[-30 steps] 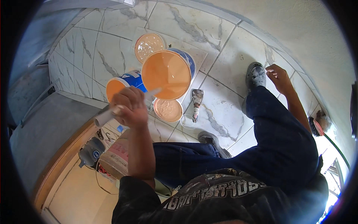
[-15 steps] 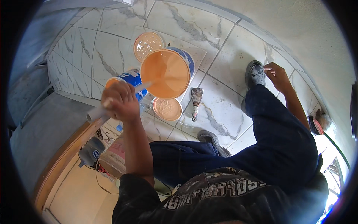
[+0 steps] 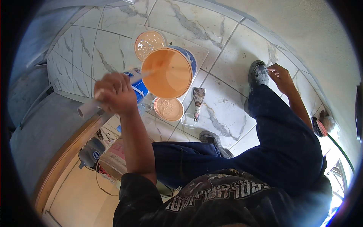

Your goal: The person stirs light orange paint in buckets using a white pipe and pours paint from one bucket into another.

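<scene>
My left hand (image 3: 116, 92) is wrapped round a white plastic pipe (image 3: 86, 109). The pipe slants over a large blue bucket (image 3: 192, 62), its far end reaching inside, where peach-orange paint (image 3: 172, 81) coats the walls. Partly behind that hand stands a smaller blue bucket (image 3: 140, 89). Off to the right, my right hand (image 3: 280, 76) is beside the toe of my grey, paint-stained boot (image 3: 260, 75), its fingers curled in and nearly touching it. Whether anything small is between those fingertips is too small to tell.
Two peach-smeared round lids, one behind the bucket (image 3: 150, 44) and one in front (image 3: 168, 109), lie on marble-patterned tiles. A crusted scraper (image 3: 198, 99) lies right of the bucket. A brush (image 3: 320, 126) is by the right wall. A wooden edge (image 3: 64, 159) runs along the left.
My left hand has shifted slightly left and away from me with the pipe, whose near end has moved left too. The right hand stays in place.
</scene>
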The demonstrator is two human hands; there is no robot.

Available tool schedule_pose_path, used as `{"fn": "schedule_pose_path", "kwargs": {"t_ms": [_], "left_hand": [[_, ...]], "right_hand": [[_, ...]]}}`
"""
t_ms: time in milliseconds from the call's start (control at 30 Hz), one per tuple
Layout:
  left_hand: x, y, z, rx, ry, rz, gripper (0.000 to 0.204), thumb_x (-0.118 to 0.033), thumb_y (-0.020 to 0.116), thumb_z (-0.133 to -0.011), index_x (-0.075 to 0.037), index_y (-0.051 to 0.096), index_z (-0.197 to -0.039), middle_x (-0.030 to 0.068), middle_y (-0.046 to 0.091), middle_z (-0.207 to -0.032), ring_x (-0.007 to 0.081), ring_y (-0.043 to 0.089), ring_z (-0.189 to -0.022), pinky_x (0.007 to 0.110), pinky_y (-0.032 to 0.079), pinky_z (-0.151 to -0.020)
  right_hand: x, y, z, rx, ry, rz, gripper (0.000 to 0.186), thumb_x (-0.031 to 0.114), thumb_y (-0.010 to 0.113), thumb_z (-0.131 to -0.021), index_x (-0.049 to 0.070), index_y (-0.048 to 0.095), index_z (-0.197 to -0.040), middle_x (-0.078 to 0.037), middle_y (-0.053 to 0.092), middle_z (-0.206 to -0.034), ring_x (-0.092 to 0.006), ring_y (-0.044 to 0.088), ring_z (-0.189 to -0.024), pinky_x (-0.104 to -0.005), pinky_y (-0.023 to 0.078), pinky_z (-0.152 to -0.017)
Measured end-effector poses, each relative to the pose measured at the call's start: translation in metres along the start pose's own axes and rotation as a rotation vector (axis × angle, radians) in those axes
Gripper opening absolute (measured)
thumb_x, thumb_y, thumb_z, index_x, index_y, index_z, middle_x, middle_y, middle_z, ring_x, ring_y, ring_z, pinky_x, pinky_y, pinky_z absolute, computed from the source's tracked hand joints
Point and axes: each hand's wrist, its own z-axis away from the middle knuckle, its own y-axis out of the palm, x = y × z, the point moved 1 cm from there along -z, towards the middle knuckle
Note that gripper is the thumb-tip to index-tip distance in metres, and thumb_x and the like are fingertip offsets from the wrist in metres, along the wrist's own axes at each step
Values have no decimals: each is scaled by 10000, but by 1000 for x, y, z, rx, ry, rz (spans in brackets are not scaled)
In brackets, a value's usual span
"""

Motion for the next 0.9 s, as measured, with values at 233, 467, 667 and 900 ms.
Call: {"fn": "schedule_pose_path", "kwargs": {"t_ms": [233, 467, 667, 900], "left_hand": [[-23, 52, 46, 169, -51, 111, 487, -551, 437, -953, -161, 329, -682, -29, 308, -580, 84, 282, -469, 229, 272, -438], [-42, 48, -11, 92, 75, 142, 515, -609, 402, -939, -170, 328, -680, -26, 329, -570, 80, 292, -457, 224, 269, -416], [-109, 19, -17, 105, 70, 225, 545, -646, 430, -908, -200, 301, -621, -53, 308, -566, 72, 307, -502, 239, 265, -472], [-170, 1, -22, 121, 103, 159, 532, -608, 461, -909, -195, 307, -613, -52, 321, -582, 77, 339, -508, 236, 301, -481]], "right_hand": [[6, -7, -3, 5, 43, 11, 209, 134, 585, -919, -7, 596, -1074, -167, 667, -1005, -255, 656, -945, -364, 513, -840], [1, 4, -1, 14, 19, 3, 231, 168, 599, -909, 16, 611, -1083, -153, 670, -1015, -253, 661, -936, -352, 524, -816], [-1, -2, -5, 17, 35, 4, 244, 175, 591, -915, 12, 605, -1097, -158, 668, -1032, -252, 658, -956, -359, 521, -828], [4, 3, -8, 25, 13, -15, 247, 178, 589, -917, 13, 603, -1101, -159, 666, -1037, -256, 655, -960, -364, 516, -840]]}}
